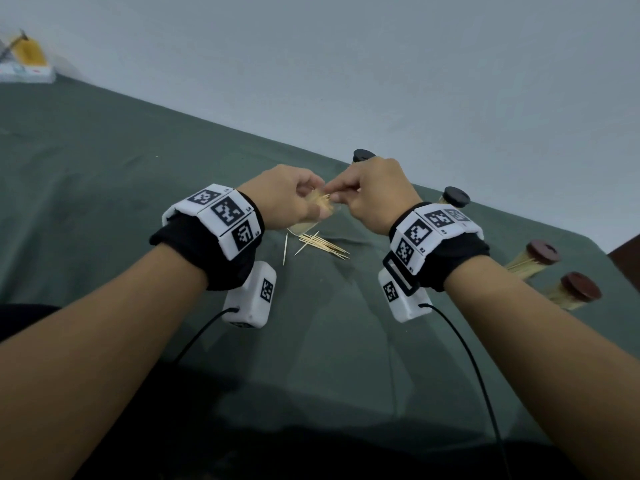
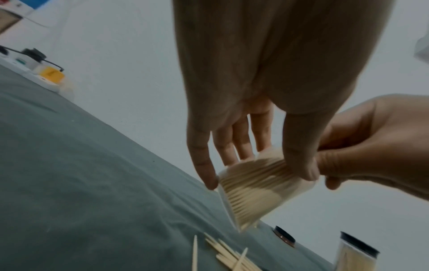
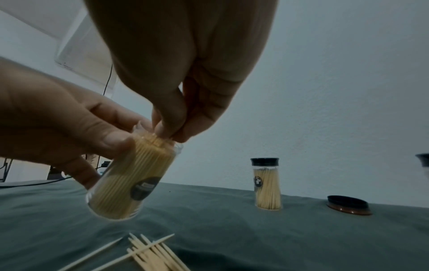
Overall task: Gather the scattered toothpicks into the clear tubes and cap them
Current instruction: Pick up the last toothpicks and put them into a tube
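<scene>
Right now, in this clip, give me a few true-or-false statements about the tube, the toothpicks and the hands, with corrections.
1. The left hand holds the open tube tilted above the cloth. True.
2. The tube in hand is nearly empty. False: it is packed with toothpicks.
3. The right hand has its fingers at the tube's mouth. True.
4. No toothpicks are left on the green cloth. False: loose toothpicks lie under the hands.
5. A loose cap lies on the cloth beside an upright capped tube. True.
</scene>
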Tool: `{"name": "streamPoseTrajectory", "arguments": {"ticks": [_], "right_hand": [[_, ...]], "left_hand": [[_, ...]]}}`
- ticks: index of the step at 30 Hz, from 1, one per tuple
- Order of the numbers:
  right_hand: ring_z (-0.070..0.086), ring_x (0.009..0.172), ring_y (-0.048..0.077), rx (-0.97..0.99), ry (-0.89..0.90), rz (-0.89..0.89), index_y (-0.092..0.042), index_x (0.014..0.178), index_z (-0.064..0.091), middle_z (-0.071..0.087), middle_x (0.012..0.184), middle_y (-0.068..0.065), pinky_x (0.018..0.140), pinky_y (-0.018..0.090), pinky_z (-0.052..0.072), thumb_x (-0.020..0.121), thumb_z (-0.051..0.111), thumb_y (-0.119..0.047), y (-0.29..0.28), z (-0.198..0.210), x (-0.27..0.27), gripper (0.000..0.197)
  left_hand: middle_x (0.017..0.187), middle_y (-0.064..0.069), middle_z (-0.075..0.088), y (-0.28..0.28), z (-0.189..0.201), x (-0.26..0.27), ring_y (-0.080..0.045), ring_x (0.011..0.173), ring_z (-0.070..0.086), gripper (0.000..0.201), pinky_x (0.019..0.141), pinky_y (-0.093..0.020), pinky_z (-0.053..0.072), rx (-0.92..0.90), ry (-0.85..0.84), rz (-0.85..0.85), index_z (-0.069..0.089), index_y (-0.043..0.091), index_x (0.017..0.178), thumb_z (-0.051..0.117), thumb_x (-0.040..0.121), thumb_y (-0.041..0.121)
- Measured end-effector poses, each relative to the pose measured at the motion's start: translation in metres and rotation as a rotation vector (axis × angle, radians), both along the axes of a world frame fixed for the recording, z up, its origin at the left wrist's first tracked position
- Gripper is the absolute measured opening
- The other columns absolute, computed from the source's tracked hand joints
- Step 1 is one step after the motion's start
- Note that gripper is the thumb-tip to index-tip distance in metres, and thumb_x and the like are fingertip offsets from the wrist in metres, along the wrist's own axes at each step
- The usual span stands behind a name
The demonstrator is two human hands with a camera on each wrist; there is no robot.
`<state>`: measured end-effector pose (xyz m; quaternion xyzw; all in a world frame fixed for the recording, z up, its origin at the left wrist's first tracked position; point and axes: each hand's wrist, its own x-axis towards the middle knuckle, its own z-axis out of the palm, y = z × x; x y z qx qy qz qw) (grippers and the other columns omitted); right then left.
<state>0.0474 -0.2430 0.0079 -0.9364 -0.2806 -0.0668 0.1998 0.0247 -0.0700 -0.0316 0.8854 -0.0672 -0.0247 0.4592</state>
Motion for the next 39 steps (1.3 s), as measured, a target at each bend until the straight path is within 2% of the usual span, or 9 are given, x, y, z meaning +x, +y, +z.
{"name": "streamPoseTrajectory", "arguments": {"ticks": [7, 12, 17, 20, 23, 27, 31, 33, 39], "right_hand": [[0.057, 0.070, 0.002, 0.124, -0.024, -0.008, -0.016, 0.097, 0.078, 0.066, 0.082, -0.006, 0.069, 0.009, 0.043, 0.085, 0.065, -0.001, 0.004, -0.004, -0.001, 0.023], [0.061, 0.066, -0.003, 0.184, 0.031, -0.034, -0.022, 0.085, 0.072, 0.070, 0.075, -0.008, 0.064, 0.003, 0.042, 0.078, 0.076, -0.007, 0.006, -0.006, 0.004, 0.017], [0.058, 0.070, 0.002, 0.292, -0.112, -0.190, -0.022, 0.087, 0.069, 0.067, 0.084, -0.008, 0.068, 0.008, 0.043, 0.087, 0.064, -0.016, 0.005, -0.013, 0.006, 0.008], [0.058, 0.074, 0.006, 0.051, 0.056, -0.281, -0.022, 0.077, 0.069, 0.066, 0.080, -0.008, 0.062, 0.014, 0.040, 0.088, 0.064, -0.031, 0.003, -0.016, 0.006, 0.015], [0.061, 0.070, 0.005, -0.190, 0.243, -0.234, -0.021, 0.071, 0.072, 0.066, 0.072, -0.008, 0.053, 0.015, 0.040, 0.085, 0.069, -0.044, 0.008, -0.026, -0.004, 0.027], [0.064, 0.069, 0.006, -0.165, 0.288, -0.152, -0.022, 0.067, 0.072, 0.069, 0.070, -0.007, 0.062, 0.022, 0.054, 0.074, 0.077, -0.051, 0.025, -0.042, -0.015, 0.030], [0.062, 0.073, 0.008, -0.240, 0.268, -0.118, -0.028, 0.071, 0.068, 0.064, 0.072, -0.013, 0.065, 0.023, 0.051, 0.067, 0.078, -0.057, 0.043, -0.056, -0.016, 0.031], [0.062, 0.074, 0.009, -0.256, 0.262, -0.128, -0.030, 0.074, 0.068, 0.063, 0.074, -0.014, 0.067, 0.023, 0.051, 0.067, 0.079, -0.054, 0.046, -0.057, -0.014, 0.027], [0.067, 0.081, 0.019, -0.291, 0.243, -0.155, -0.026, 0.071, 0.072, 0.071, 0.083, -0.001, 0.074, 0.027, 0.056, 0.076, 0.071, -0.026, 0.038, -0.054, -0.010, 0.005]], "left_hand": [[0.111, 0.006, 0.070, 0.004, 0.002, 0.002, -0.009, 0.102, 0.066, 0.044, 0.101, -0.036, 0.049, -0.086, -0.001, 0.042, 0.064, 0.025, 0.118, 0.080, 0.077, 0.030], [0.111, 0.006, 0.070, 0.004, 0.006, -0.003, -0.007, 0.104, 0.065, 0.044, 0.103, -0.034, 0.047, -0.080, 0.022, -0.018, 0.063, 0.023, 0.120, 0.079, 0.079, 0.028], [0.119, 0.006, 0.064, 0.015, 0.011, -0.001, -0.010, 0.109, 0.060, 0.050, 0.102, -0.030, 0.045, 0.037, -0.004, 0.147, 0.060, 0.026, 0.126, 0.077, 0.080, 0.035], [0.120, 0.007, 0.063, 0.026, 0.012, 0.000, -0.013, 0.110, 0.060, 0.049, 0.100, -0.031, 0.046, 0.061, -0.002, 0.248, 0.061, 0.026, 0.125, 0.077, 0.080, 0.035], [0.119, 0.007, 0.063, 0.031, 0.014, 0.000, -0.013, 0.109, 0.059, 0.047, 0.094, -0.026, 0.045, 0.077, -0.015, 0.299, 0.061, 0.027, 0.123, 0.076, 0.079, 0.036], [0.122, 0.005, 0.062, 0.029, 0.014, 0.002, -0.014, 0.112, 0.058, 0.047, 0.095, -0.024, 0.042, 0.105, -0.032, 0.303, 0.062, 0.024, 0.124, 0.075, 0.080, 0.037], [0.125, 0.003, 0.062, 0.027, 0.013, 0.003, -0.015, 0.113, 0.058, 0.047, 0.090, -0.022, 0.040, 0.125, -0.023, 0.297, 0.062, 0.023, 0.125, 0.075, 0.081, 0.036], [0.125, 0.002, 0.062, 0.027, 0.013, 0.003, -0.015, 0.113, 0.058, 0.047, 0.089, -0.022, 0.040, 0.131, -0.020, 0.295, 0.061, 0.023, 0.125, 0.075, 0.082, 0.035], [0.126, 0.002, 0.062, 0.023, 0.012, 0.003, -0.016, 0.114, 0.058, 0.046, 0.090, -0.023, 0.041, 0.159, -0.021, 0.284, 0.062, 0.023, 0.124, 0.074, 0.082, 0.035]]}}
